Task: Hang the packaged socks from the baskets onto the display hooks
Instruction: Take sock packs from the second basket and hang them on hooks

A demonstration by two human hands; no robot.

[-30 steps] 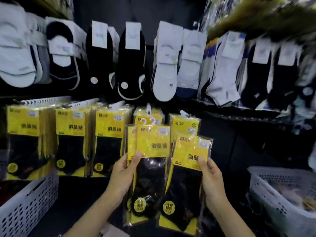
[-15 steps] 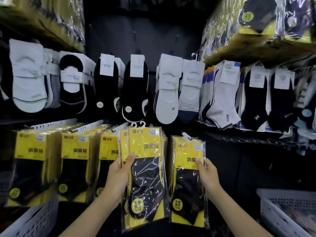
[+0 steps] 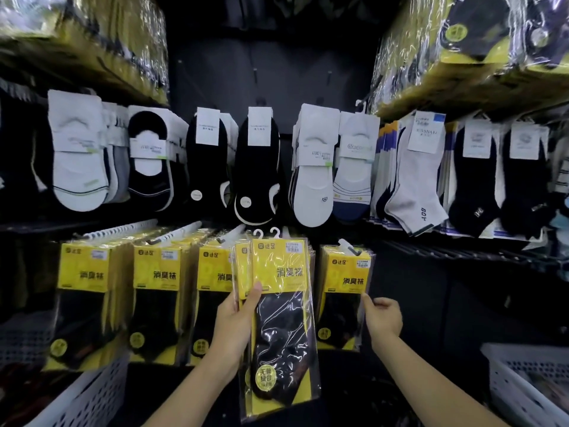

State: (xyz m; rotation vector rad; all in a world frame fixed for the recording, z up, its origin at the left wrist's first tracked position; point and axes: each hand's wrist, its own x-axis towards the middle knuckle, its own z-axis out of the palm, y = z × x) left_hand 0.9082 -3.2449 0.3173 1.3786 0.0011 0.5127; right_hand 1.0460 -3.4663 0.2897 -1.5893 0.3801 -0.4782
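Two white plastic hangers (image 3: 266, 233) stick up from the stack of packaged socks (image 3: 283, 318) that our left grip (image 3: 237, 328) clasps, with the thumb (image 3: 254, 295) across the yellow card front and the fingers hidden behind. We hold the stack upright in the air, in front of the lower display row, where it overlaps a column of hung yellow packs (image 3: 212, 272). Just to its right a lone yellow pack (image 3: 341, 272) hangs from a display hook (image 3: 348, 245). Our right grip (image 3: 383, 318) is released, fingers loosely bent and holding nothing, with one fingertip (image 3: 365, 298) at that pack's right edge. Above hangs a row of low-cut socks (image 3: 258, 167), white and black. A white basket (image 3: 92, 396) sits at lower left and a second basket (image 3: 523, 380) at lower right.
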